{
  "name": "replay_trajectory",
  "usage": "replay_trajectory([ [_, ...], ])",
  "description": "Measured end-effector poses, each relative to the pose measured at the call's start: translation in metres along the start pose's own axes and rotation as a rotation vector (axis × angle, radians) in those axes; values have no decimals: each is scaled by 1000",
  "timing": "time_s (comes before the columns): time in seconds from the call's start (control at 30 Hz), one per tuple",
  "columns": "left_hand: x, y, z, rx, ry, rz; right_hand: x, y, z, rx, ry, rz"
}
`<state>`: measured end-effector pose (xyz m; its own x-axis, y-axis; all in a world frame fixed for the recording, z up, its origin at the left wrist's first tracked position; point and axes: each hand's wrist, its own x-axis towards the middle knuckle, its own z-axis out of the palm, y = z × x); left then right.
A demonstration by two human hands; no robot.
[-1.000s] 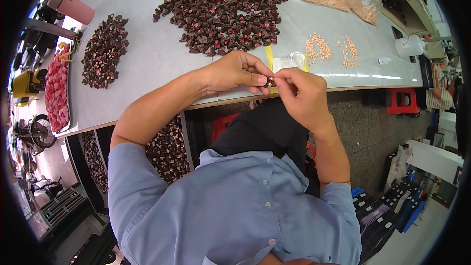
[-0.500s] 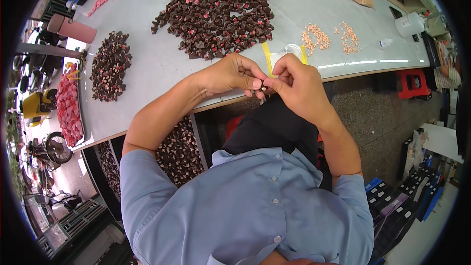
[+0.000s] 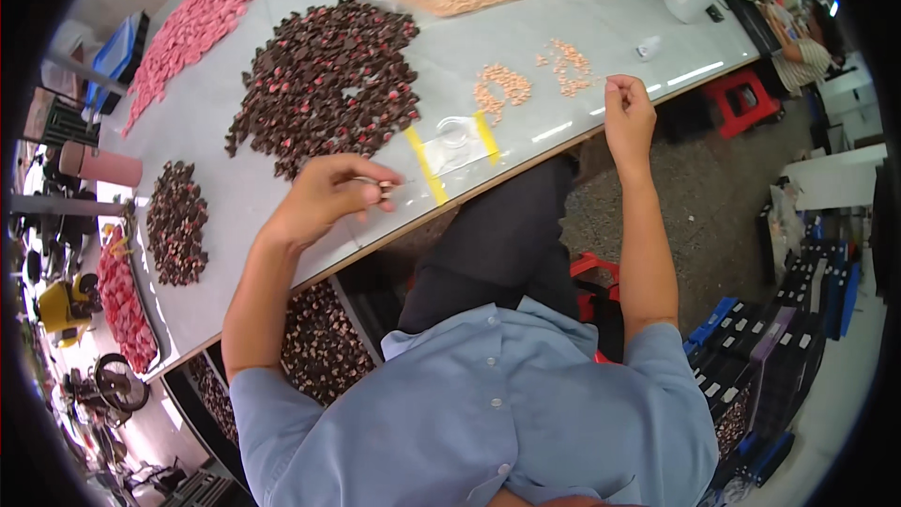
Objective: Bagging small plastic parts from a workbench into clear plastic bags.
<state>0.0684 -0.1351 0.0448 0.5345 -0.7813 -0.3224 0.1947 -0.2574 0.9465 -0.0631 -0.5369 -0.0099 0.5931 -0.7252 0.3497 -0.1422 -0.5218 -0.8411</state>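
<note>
In the head view, take the yellow-taped patch [image 3: 451, 162] as your landmark. Left of it, your left hand [image 3: 328, 192] pinches a small dark piece [image 3: 385, 190] between thumb and fingers. Well to its right, your right hand [image 3: 631, 117] has its fingertips together (whether they hold anything, I cannot tell). Beyond it, leftward, spreads a large dark pile [image 3: 324, 75]; rightward, peach-coloured bits [image 3: 517, 88].
</note>
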Motion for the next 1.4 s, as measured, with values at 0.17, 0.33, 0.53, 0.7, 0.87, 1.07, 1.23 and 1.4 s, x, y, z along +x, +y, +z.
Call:
replay_trajectory([
  [0.17,-41,-19,-61,714,684,167,18,9,-12,-371,-242,-199],
  [0.33,-113,-55,-118,1474,1143,134,27,7,3,-442,-326,-359],
  [0.53,-87,-69,-125,1470,1231,14,40,34,-19,-520,-384,-356],
  [0.7,-116,-76,-136,1516,1281,14,41,30,2,-496,-400,-361],
  [0.87,-98,-60,-140,1393,1212,207,37,30,5,-532,-348,-414],
  [1.07,-35,-35,-153,1240,1063,-51,31,30,4,-585,-291,-430],
  [1.23,-26,-43,-162,1157,1002,-170,30,21,9,-592,-324,-468],
  [1.4,-25,-53,-160,1157,1069,166,30,34,3,-610,-245,-462],
])
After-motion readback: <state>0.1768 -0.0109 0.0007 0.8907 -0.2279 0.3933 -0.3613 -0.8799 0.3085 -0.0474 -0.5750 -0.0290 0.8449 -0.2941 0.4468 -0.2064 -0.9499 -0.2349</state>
